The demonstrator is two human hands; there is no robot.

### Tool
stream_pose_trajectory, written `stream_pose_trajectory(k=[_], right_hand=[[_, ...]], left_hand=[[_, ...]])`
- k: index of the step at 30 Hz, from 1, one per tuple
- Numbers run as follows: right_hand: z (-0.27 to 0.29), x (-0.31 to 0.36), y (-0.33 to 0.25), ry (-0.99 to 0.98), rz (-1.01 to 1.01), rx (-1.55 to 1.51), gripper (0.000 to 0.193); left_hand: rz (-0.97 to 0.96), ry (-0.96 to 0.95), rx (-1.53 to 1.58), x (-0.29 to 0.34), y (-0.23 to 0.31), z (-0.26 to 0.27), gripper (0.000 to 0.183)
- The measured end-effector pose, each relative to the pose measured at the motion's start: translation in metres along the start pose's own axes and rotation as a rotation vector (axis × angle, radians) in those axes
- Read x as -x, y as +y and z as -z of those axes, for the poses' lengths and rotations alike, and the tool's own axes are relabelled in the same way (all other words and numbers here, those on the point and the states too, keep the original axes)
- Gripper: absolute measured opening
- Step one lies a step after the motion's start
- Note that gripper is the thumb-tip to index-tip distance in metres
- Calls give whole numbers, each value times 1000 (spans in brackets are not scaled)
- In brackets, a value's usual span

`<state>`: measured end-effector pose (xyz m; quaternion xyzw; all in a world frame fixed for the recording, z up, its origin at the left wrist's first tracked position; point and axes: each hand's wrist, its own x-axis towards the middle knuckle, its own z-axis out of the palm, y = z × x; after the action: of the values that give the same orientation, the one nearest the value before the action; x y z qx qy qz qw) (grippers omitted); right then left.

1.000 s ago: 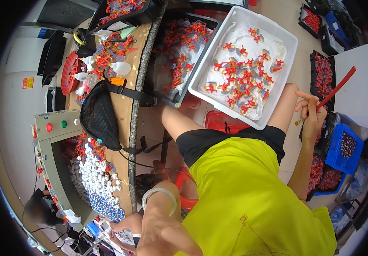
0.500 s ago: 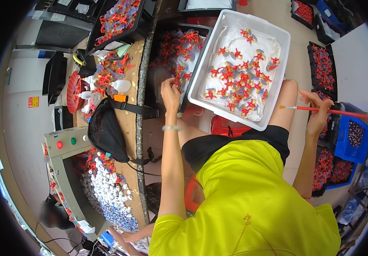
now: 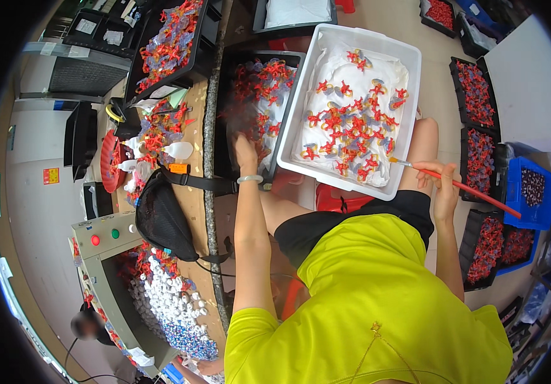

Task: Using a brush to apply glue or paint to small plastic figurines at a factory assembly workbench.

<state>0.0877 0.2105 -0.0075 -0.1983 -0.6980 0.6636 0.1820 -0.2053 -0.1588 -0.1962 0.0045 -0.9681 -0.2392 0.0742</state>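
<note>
My right hand grips a long red-handled paintbrush, its pale bristle tip lying over the right rim of a white plastic tray. This tray rests across my thighs. Inside it, on white cloth, lie many small red figures with clear bluish and amber parts. To the left, my left hand reaches down into a black crate heaped with similar figures. Its fingertips are lost in a dark blur, so whether they hold anything is hidden.
On the left, a worktable bears white bottles, a black mesh bag and a machine housing beside small white pieces. Black crates of red figures and a blue bin stand right on the floor. Another person's arm shows lower left.
My left hand has sunk lower and farther left in the black crate. My right hand has swung left, bringing the brush tip from outside the white tray to its right rim.
</note>
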Motion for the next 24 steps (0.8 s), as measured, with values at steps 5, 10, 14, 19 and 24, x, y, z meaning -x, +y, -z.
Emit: stream_pose_trajectory(k=[5, 10, 14, 19, 24], right_hand=[[-12, -18, -10, -29, 2, -26, 73], [-32, -24, -18, -103, -19, -57, 27], [-52, -16, -29, -237, -46, -266, 21], [-78, -9, -46, -419, 142, -206, 23], [-89, -13, -56, -438, 129, -111, 12]], left_hand=[[146, 178, 150, 27, 36, 28, 27], [412, -17, 1577, 91, 93, 51, 33], [483, -266, 1820, 156, 180, 126, 42], [418, -482, 1886, 197, 202, 145, 35], [425, -489, 1705, 211, 212, 151, 35]])
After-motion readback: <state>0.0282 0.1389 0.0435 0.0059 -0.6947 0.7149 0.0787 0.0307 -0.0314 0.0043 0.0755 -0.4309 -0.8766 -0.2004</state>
